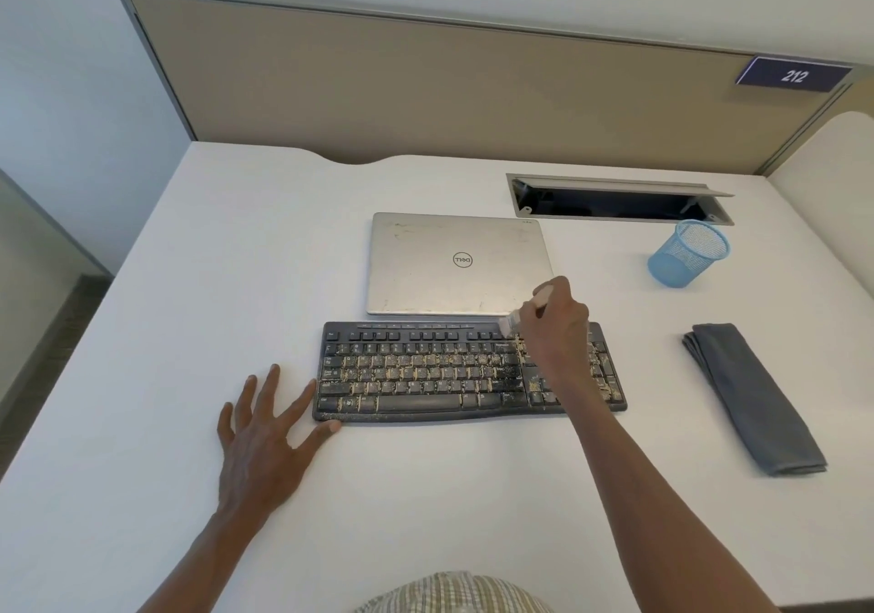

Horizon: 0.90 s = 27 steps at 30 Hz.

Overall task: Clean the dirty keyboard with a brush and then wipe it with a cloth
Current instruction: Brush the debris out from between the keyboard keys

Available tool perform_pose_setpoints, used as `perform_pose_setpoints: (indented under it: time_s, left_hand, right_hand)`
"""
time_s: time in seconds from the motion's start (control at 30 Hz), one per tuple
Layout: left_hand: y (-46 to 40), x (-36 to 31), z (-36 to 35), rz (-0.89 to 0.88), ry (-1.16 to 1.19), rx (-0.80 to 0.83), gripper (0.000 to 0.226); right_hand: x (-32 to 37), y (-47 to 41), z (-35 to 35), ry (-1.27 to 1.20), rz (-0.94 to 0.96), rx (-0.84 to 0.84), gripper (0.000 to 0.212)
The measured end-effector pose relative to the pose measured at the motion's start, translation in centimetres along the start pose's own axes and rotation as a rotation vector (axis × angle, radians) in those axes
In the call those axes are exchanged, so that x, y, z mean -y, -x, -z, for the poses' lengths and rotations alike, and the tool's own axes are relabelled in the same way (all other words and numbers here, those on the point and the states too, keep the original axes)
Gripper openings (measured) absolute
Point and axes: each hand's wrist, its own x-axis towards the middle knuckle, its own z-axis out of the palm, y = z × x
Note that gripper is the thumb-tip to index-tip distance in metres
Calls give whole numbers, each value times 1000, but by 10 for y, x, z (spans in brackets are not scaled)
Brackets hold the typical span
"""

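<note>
A black keyboard [425, 371] lies on the white desk, its keys strewn with tan crumbs. My right hand [555, 328] grips a small brush [525, 312] with a pale wooden handle over the keyboard's upper right part, bristles down on the keys near the top row. My left hand [265, 428] lies flat on the desk at the keyboard's left end, fingers spread, thumb and forefinger touching its front left corner. A folded grey cloth [752, 399] lies on the desk to the right of the keyboard.
A closed silver laptop [456, 264] sits just behind the keyboard. A blue mesh cup [688, 253] stands at the back right, in front of an open cable slot [619, 200] in the desk [189, 281]. A beige partition closes off the back.
</note>
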Motion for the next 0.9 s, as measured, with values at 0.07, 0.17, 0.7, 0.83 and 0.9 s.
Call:
perform_pose_setpoints:
  time_s: [0.07,0.17,0.7,0.83,0.9]
  left_hand:
    - [0,0,0,-1,-1,3,79]
    - [0,-1,0,1,4,1,79]
    - [0,1,-2,-8,-2,-10,77]
    - [0,1,-2,-7,-6,-7,78]
    - [0,1,-1,-8,-9,-6,78]
  right_hand:
    - [-1,2,-2,5,16,21,7]
    - [-1,0,1,63,-10,60,10]
    - [-3,-2,6,75,-12,66,9]
    - [-2,-6,8,-14,-48,24,9]
    - [-7,-5,8,-6,-85,23,9]
